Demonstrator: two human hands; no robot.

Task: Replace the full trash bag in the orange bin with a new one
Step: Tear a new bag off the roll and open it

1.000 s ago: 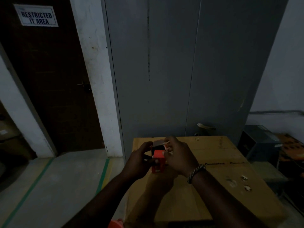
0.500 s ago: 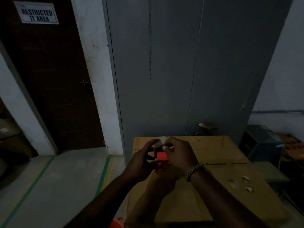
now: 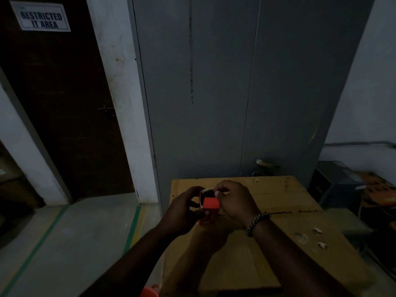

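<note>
2-handed hold: clasped small orange box (image 3: 211,203) low in left hand (image 3: 182,207), pinched at its open top with right hand (image 3: 233,200). Held box upright, long axis vertical, between both hands above cardboard carton (image 3: 289,200). Glimpsed orange bin (image 3: 149,292) at bottom edge, nearer left arm.

I see my left forearm (image 3: 137,257) and right forearm (image 3: 287,251) bare; a braided bracelet (image 3: 256,224) of light and dark strands circles my right wrist.
</note>
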